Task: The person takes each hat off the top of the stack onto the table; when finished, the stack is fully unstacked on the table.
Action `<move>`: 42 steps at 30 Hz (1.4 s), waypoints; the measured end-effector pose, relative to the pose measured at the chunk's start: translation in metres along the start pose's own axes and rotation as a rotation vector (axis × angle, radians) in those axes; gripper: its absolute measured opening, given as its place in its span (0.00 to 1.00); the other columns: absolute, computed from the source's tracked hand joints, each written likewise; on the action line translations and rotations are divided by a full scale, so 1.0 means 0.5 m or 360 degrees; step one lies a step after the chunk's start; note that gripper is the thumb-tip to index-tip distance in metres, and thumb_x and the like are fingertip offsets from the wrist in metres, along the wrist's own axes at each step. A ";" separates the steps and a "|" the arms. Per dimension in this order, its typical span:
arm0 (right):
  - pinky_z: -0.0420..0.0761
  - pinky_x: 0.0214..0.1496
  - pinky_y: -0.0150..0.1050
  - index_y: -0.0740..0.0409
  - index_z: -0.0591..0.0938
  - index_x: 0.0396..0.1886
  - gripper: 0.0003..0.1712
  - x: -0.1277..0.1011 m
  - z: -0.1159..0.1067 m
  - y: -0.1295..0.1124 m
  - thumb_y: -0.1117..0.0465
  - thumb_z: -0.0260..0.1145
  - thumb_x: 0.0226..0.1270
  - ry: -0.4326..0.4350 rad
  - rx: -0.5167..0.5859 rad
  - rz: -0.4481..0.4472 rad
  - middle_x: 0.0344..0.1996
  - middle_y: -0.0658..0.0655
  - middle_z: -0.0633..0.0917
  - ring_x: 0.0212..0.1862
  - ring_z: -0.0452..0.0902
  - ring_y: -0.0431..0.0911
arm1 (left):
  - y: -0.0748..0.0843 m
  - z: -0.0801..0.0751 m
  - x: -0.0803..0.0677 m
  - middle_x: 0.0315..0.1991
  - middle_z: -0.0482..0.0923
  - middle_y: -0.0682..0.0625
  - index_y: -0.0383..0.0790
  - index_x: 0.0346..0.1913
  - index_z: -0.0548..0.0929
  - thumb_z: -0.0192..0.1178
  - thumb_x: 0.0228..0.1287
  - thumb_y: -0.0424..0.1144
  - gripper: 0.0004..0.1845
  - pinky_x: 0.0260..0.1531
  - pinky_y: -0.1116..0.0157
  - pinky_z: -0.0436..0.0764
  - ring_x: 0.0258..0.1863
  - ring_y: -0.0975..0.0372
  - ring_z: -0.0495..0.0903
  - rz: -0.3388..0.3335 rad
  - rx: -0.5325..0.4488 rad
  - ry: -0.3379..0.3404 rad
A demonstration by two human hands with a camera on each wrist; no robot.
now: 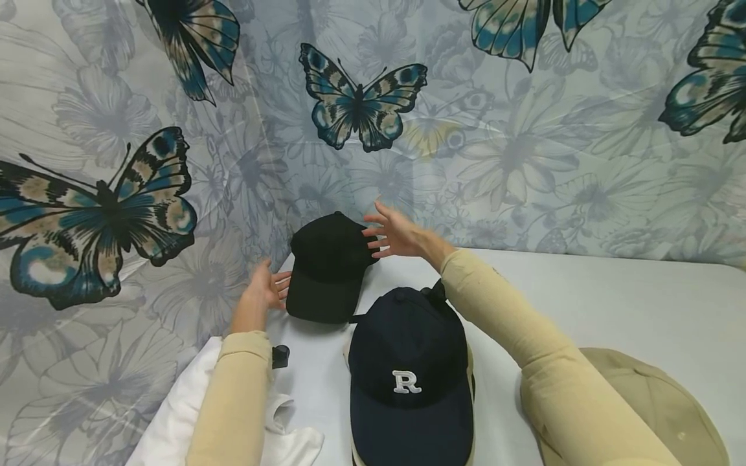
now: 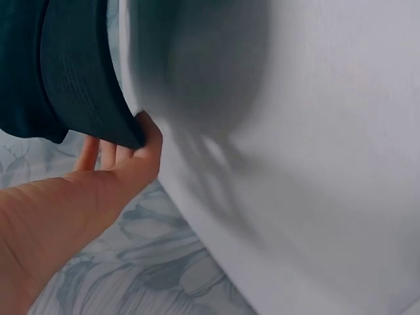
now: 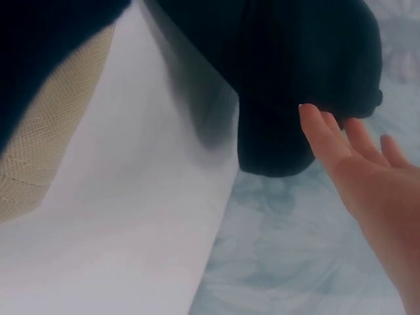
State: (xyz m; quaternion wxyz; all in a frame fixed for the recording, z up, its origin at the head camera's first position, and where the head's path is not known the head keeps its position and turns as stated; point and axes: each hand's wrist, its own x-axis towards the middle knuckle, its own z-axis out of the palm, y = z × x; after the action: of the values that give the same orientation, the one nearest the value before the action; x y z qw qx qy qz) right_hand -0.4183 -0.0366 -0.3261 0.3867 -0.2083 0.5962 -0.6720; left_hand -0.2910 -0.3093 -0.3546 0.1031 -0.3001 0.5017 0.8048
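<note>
A plain black cap (image 1: 329, 259) sits at the far left corner of the white table, its brim toward me. On its left side is my left hand (image 1: 268, 288), fingers loosely extended, with the fingertips right at the brim's edge. In the left wrist view the fingers (image 2: 152, 134) partly pass behind the cap's brim (image 2: 85, 72). My right hand (image 1: 399, 233) is spread at the cap's right side. Seen from the right wrist, its fingertips (image 3: 315, 125) overlap the dark crown (image 3: 308, 52), with the fingers straight.
Nearer me stands a navy cap (image 1: 408, 343) with a white R, beige edges showing beneath it. Under my right forearm lies a beige cap (image 1: 676, 401). White fabric (image 1: 297, 446) lies at the lower left. A butterfly-printed cloth (image 1: 501, 162) hangs behind the table (image 1: 583, 291) and along its left.
</note>
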 end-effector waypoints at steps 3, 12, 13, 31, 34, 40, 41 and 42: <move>0.53 0.68 0.59 0.52 0.47 0.77 0.40 -0.001 -0.001 0.005 0.35 0.31 0.74 0.0009 -0.0020 0.0016 0.73 0.63 0.50 0.71 0.45 0.64 | -0.010 0.000 0.013 0.74 0.47 0.50 0.43 0.76 0.49 0.23 0.72 0.63 0.38 0.66 0.50 0.42 0.71 0.56 0.49 -0.0021 -0.0034 0.0001; 0.53 0.67 0.60 0.50 0.48 0.77 0.40 0.000 0.002 0.007 0.34 0.31 0.74 0.0023 -0.0086 0.0117 0.74 0.61 0.50 0.71 0.46 0.64 | -0.023 0.000 0.022 0.73 0.48 0.50 0.43 0.76 0.49 0.25 0.73 0.62 0.37 0.67 0.51 0.40 0.71 0.56 0.49 -0.0031 -0.0099 0.0030; 0.54 0.67 0.60 0.50 0.48 0.77 0.39 0.000 0.002 0.007 0.34 0.32 0.74 0.0025 -0.0088 0.0121 0.74 0.61 0.50 0.71 0.46 0.64 | -0.024 0.000 0.025 0.74 0.47 0.50 0.43 0.76 0.49 0.25 0.73 0.62 0.37 0.67 0.50 0.38 0.71 0.56 0.49 -0.0033 -0.0104 0.0028; 0.54 0.67 0.60 0.48 0.45 0.77 0.39 -0.006 0.006 -0.001 0.35 0.31 0.74 0.0014 -0.0109 0.0142 0.73 0.64 0.51 0.72 0.44 0.61 | -0.027 -0.020 0.045 0.75 0.42 0.52 0.46 0.76 0.42 0.25 0.72 0.62 0.37 0.67 0.64 0.53 0.71 0.61 0.50 -0.0045 -0.0432 0.0048; 0.55 0.66 0.61 0.49 0.44 0.77 0.39 -0.012 0.001 -0.006 0.35 0.31 0.74 0.0013 -0.0113 0.0106 0.72 0.66 0.55 0.71 0.47 0.62 | -0.024 -0.033 0.058 0.75 0.41 0.52 0.47 0.76 0.41 0.25 0.71 0.63 0.38 0.67 0.64 0.53 0.71 0.61 0.49 -0.0038 -0.0460 0.0068; 0.59 0.65 0.60 0.51 0.45 0.77 0.40 -0.028 -0.015 -0.016 0.35 0.30 0.74 -0.0005 -0.0123 0.0083 0.70 0.68 0.59 0.70 0.51 0.64 | -0.020 -0.145 0.227 0.72 0.50 0.44 0.51 0.75 0.51 0.42 0.68 0.65 0.39 0.64 0.49 0.54 0.67 0.53 0.59 -0.0035 -0.0377 0.0043; 0.60 0.64 0.60 0.51 0.45 0.77 0.40 -0.031 -0.018 -0.018 0.35 0.30 0.74 -0.0014 -0.0133 0.0088 0.70 0.68 0.58 0.70 0.52 0.63 | -0.019 -0.171 0.270 0.72 0.51 0.44 0.52 0.75 0.52 0.44 0.66 0.66 0.40 0.64 0.47 0.52 0.67 0.52 0.59 -0.0032 -0.0364 0.0052; 0.61 0.64 0.59 0.51 0.46 0.77 0.40 -0.034 -0.020 -0.021 0.34 0.30 0.74 -0.0018 -0.0136 0.0091 0.70 0.68 0.59 0.70 0.52 0.64 | -0.018 -0.189 0.299 0.72 0.51 0.43 0.53 0.75 0.51 0.47 0.64 0.67 0.41 0.65 0.44 0.49 0.67 0.51 0.58 -0.0029 -0.0349 0.0063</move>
State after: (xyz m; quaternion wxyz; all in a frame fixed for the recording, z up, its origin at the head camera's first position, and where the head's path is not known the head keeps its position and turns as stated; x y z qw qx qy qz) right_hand -0.4182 -0.0172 -0.3149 0.3999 -0.2113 0.6280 -0.6333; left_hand -0.3703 -0.4073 -0.4791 0.0671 -0.3299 0.4099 0.8477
